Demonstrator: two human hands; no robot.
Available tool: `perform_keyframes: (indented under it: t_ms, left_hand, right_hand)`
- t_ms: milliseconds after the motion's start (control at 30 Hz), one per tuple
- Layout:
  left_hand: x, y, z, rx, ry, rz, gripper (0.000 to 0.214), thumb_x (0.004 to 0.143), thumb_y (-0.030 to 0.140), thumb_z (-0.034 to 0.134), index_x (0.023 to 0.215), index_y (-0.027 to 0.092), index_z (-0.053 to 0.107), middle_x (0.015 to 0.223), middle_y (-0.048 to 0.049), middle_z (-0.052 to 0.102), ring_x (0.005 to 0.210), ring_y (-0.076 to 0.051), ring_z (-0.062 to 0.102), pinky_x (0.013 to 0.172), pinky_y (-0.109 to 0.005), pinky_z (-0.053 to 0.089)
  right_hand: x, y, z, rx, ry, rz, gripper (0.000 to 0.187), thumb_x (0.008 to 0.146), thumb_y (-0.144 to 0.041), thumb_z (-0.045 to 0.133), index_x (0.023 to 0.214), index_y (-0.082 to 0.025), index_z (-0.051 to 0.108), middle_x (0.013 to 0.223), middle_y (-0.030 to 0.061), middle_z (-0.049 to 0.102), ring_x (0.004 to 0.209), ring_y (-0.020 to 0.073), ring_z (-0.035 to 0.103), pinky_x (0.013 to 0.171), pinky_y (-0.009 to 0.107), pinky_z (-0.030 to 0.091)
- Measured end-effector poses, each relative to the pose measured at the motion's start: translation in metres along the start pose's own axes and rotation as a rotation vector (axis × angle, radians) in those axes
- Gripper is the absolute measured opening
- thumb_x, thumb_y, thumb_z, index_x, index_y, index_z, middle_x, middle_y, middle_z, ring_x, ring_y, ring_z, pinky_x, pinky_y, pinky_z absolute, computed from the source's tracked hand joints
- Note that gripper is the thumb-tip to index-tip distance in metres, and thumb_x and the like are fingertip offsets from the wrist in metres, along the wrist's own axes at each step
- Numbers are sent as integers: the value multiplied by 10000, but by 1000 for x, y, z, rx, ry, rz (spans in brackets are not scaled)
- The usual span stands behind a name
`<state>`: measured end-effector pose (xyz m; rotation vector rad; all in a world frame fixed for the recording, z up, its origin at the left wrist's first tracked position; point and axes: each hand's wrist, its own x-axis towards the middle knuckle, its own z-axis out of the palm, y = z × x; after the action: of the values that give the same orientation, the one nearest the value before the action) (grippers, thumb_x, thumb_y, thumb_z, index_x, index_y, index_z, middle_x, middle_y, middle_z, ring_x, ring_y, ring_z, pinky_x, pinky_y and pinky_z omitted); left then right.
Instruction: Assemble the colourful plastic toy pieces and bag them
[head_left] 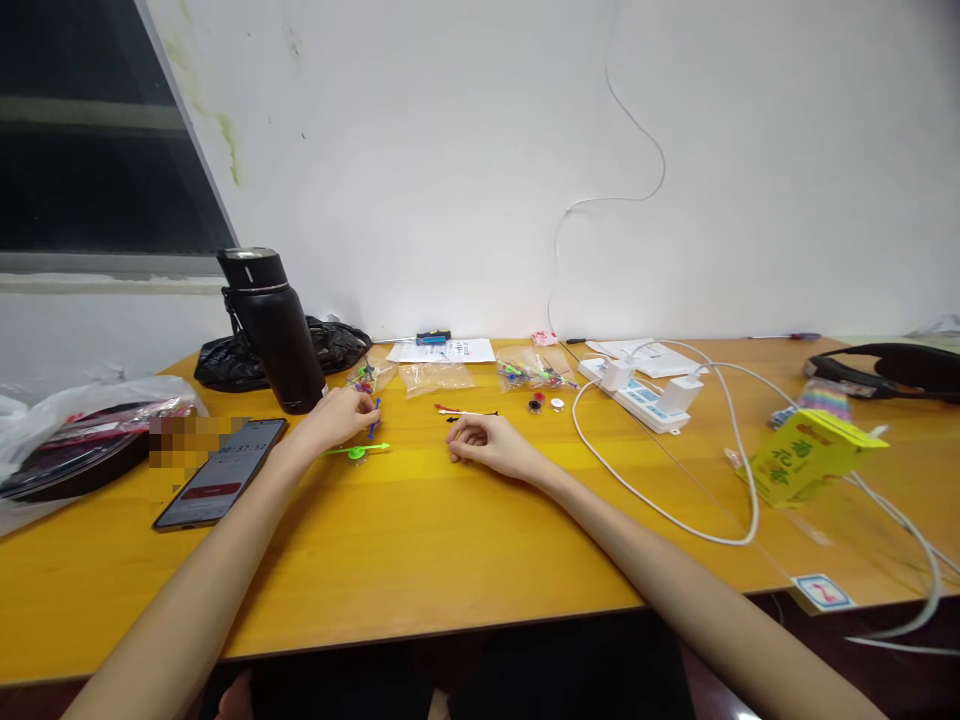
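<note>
Left hand (341, 417) and right hand (495, 447) over surface (412, 560), open room to its near edge. Left bent down at blue piece (374, 419), green piece (358, 453) just nearer, pinch unclear; right loosely curled, can't tell if holding.

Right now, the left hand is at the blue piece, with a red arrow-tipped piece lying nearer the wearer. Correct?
Colour's wrong: the head view shows the arrow-tipped piece is green. The left hand is at the blue piece.
</note>
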<state>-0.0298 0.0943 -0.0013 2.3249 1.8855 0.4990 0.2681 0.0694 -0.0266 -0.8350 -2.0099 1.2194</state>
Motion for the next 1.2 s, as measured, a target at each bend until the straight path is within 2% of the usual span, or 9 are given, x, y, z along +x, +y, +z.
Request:
perform_keyframes:
  t_ms: [133,300,633,700,833,900,967,1067,1200]
  left_hand:
    - [-1,3,1,58,3,-17,323,806,408,538,698,215,774,734,-96,762,743,-260,677,708,-309,427]
    - [0,6,1,132,-38,-66,368,838,398,489,764,186,781,852,-113,780,802,-265,685,737,-320,436]
    - [0,3,6,178,2,-51,392,866,430,464,678,198,717,840,-122,757,841,-294,671,849,-379,426]
    - [-1,4,6,174,60,-59,381,881,441,461,714,189,692,871,-134,744,883,-306,659,870,-389,419]
    - [-4,20,2,55,306,-44,303,922,431,450,837,183,602,935,-119,700,935,-285,615,817,-349,410]
    - [-7,34,2,-79,317,38,291,953,419,417,823,196,551,855,-69,666,842,-234,598,733,-305,389]
    - [-11,52,7,-213,248,124,312,975,425,389,800,202,518,731,-14,597,693,-180,542,652,-279,345]
    - [-20,77,21,-295,119,212,342,989,452,381,794,202,509,661,24,524,611,-145,477,607,-269,288]
    - [-31,99,37,-334,-6,307,349,1003,425,370,769,199,498,657,31,500,606,-134,448,604,-276,257]
  right_hand:
    - [0,-1,-1,-16,-7,4,179,846,-340,673,906,-172,652,780,50,745,728,159,687,739,275,524]
    - [0,-2,-1,-33,-12,11,177,849,-326,670,915,-162,652,786,50,745,736,157,689,746,270,523]
    - [0,0,-1,-37,-10,10,147,852,-298,660,918,-167,649,778,46,743,737,157,691,741,266,524]
    - [0,0,-1,-43,-9,11,152,853,-304,660,919,-168,651,779,44,743,736,157,695,741,266,526]
    - [2,4,-4,-107,-10,1,148,868,-299,641,935,-168,663,800,42,741,749,163,702,730,263,526]
    - [3,8,-12,-243,48,0,125,878,-261,616,945,-171,671,812,41,735,741,165,692,700,258,511]
    - [1,11,-27,-494,211,15,113,889,-222,587,948,-184,676,841,45,731,770,180,680,703,272,494]
    - [-6,15,-54,-919,471,60,135,896,-168,558,955,-195,677,988,88,722,978,248,652,815,332,483]
    - [-16,19,-78,-1183,521,203,187,896,-134,547,1017,-160,688,1172,178,647,1144,323,578,896,386,476]
